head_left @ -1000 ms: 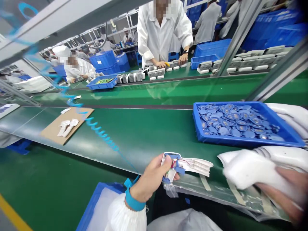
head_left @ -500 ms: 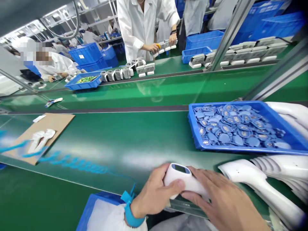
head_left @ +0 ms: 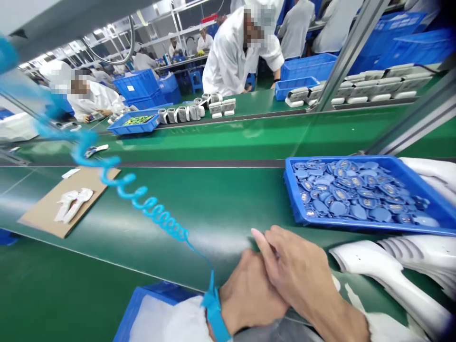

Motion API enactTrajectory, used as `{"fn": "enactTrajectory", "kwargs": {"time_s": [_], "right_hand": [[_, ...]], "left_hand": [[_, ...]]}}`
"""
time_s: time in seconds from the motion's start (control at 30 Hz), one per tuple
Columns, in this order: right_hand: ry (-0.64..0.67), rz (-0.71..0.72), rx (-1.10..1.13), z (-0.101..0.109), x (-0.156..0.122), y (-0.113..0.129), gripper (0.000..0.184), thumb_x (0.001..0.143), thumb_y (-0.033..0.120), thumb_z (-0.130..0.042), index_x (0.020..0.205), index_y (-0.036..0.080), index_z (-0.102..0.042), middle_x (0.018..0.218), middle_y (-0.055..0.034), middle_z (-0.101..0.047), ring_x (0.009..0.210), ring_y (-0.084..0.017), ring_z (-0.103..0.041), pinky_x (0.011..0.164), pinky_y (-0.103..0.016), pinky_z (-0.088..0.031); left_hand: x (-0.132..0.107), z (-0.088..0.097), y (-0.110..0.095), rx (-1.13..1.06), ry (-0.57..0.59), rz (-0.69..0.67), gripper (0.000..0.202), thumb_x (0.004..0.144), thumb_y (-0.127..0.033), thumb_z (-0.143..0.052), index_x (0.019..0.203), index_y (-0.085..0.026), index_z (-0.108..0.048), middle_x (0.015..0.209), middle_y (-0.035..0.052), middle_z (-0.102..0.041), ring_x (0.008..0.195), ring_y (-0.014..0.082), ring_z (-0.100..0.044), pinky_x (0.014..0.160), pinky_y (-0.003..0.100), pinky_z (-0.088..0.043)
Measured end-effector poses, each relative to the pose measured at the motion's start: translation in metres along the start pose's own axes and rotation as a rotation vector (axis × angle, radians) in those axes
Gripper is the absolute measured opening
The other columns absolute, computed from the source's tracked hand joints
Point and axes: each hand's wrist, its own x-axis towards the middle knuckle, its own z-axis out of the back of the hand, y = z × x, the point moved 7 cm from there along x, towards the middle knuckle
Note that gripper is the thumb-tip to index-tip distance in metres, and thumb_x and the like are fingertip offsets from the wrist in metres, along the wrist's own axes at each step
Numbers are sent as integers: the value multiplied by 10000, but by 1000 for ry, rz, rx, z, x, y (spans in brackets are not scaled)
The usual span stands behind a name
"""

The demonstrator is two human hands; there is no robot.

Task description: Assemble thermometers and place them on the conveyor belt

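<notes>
**Right over left, nothing plainly held**

At six o'clock the right hand (head_left: 299, 273) lies across the back of the left hand (head_left: 249, 292), its fingers straight and together, pointing toward eleven o'clock and gripping nothing that shows. The left hand sits curled beneath it; whether anything is hidden in that palm cannot be told. A blue wrist strap (head_left: 213, 308) circles the left wrist, and its coiled cord (head_left: 153, 209) runs toward ten o'clock over the green conveyor belt (head_left: 199, 213). Nearest the hands, at four o'clock, lie curved white plastic shells (head_left: 388, 280). They look light, stiff and glossy, so a full-palm hold around the thick body seems safer than pinching a thin edge. At two o'clock sits a blue tray (head_left: 356, 227) heaped with blue discs (head_left: 342, 194), and at nine o'clock a cardboard sheet (head_left: 39, 221) carries white parts (head_left: 73, 204).
</notes>
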Motion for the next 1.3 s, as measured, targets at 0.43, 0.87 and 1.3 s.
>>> {"fn": "enactTrajectory", "kwargs": {"time_s": [0.43, 0.87, 1.3], "right_hand": [[-191, -123, 16, 14, 4, -7, 570, 1069, 392, -449, 538, 185, -458, 512, 29, -470, 491, -92, -436, 535, -289, -254], [217, -175, -237, 25, 71, -143, 232, 928, 269, -664, 1118, 158, -739, 1094, -97, -749, 953, -266, -707, 809, -350, -507], [112, -291, 187, 48, 53, -136, 341, 983, 408, -552, 1203, 223, -737, 1111, -63, -743, 951, -229, -703, 903, -390, -554]], "left_hand": [[-1, -5, 11, 237, 1, 136, 422, 840, -334, -597, 1213, -139, -624, 1054, 154, -735, 866, 350, -705, 792, 456, -532], [-15, 62, 16, 502, -113, 70, 372, 895, -199, -708, 1240, -236, -572, 1185, 44, -683, 1063, 263, -635, 895, 393, -496], [4, 82, 26, 2, -290, 173, 257, 965, -462, -609, 989, -206, -597, 866, 8, -651, 758, 175, -582, 688, 296, -436]]}}
